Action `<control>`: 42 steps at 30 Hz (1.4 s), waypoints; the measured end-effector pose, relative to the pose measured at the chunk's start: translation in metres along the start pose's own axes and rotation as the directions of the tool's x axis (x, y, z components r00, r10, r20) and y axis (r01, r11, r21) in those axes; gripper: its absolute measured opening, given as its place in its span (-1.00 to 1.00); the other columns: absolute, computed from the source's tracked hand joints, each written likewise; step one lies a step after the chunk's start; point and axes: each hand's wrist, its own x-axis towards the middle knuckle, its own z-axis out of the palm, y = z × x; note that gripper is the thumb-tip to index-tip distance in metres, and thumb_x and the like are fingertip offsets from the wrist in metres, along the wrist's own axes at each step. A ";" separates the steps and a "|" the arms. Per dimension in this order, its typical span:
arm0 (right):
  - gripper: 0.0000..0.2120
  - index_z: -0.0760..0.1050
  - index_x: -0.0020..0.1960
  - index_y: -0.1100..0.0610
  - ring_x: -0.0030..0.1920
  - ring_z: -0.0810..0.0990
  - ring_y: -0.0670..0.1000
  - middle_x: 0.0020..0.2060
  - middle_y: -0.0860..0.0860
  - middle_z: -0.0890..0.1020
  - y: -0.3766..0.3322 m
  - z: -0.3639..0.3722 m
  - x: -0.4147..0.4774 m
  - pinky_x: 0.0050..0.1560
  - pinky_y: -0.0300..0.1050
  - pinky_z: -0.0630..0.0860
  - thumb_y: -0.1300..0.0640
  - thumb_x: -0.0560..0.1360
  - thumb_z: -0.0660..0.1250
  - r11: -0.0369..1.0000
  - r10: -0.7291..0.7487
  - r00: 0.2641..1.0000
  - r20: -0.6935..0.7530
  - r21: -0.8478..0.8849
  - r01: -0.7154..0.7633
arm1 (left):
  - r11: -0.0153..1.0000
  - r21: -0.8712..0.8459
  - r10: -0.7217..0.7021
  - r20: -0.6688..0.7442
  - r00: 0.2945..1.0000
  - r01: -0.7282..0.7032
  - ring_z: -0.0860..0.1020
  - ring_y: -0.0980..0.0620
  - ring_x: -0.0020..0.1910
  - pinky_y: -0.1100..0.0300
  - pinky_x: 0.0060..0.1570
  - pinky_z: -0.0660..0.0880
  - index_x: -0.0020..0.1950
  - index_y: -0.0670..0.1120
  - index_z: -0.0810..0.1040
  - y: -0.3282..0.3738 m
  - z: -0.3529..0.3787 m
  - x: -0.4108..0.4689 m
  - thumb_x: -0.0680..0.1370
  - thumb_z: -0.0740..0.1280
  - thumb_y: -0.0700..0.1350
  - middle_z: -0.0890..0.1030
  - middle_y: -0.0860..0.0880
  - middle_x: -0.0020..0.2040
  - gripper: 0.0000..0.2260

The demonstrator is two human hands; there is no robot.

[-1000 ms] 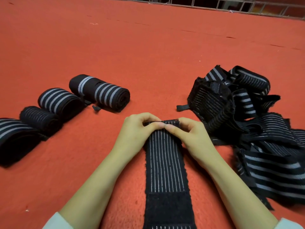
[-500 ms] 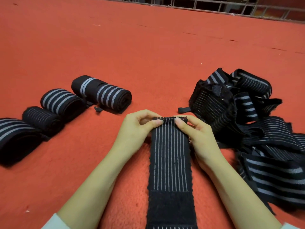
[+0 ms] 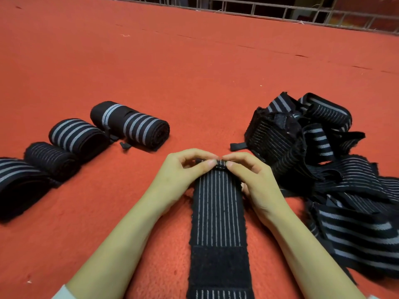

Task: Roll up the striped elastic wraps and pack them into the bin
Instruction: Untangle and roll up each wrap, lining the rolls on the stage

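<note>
Logging left to right: four finished rolls (image 3: 77, 137) in a row on red carpet (image 3: 194, 83), well apart from hands. Centre: far end of flat wrap (image 3: 218, 212) pinched by curled fingers and thumbs of left hand (image 3: 177, 175) and right hand (image 3: 257, 184), fingertips nearly meeting over a small first turn; remainder laid flat toward body. Right: unrolled pile (image 3: 336, 190), just beside right wrist. No bin seen. Risk, judged: uneven pinch skewing roll into a cone; slackened grip letting elastic spring open.

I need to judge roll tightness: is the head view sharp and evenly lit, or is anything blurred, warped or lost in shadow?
Head view: left hand, right hand and stripes on the flat wrap read sharp, no glare; the leftmost roll and the loose pile sink into black; the railing bends along the top, wide-angle warp.
</note>
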 end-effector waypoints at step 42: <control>-0.86 0.64 -0.02 0.15 -0.10 0.61 -0.04 -0.14 0.01 0.68 0.004 -0.005 0.002 -0.05 -0.19 0.51 0.21 0.42 0.42 0.998 -0.054 0.998 0.016 -0.009 0.054 | 0.998 0.066 0.012 -0.080 0.997 -0.007 0.54 0.20 -0.22 0.33 -0.26 0.41 -0.05 -0.10 0.66 -0.004 -0.003 0.002 0.51 0.37 -0.09 0.66 0.02 -0.18 -0.88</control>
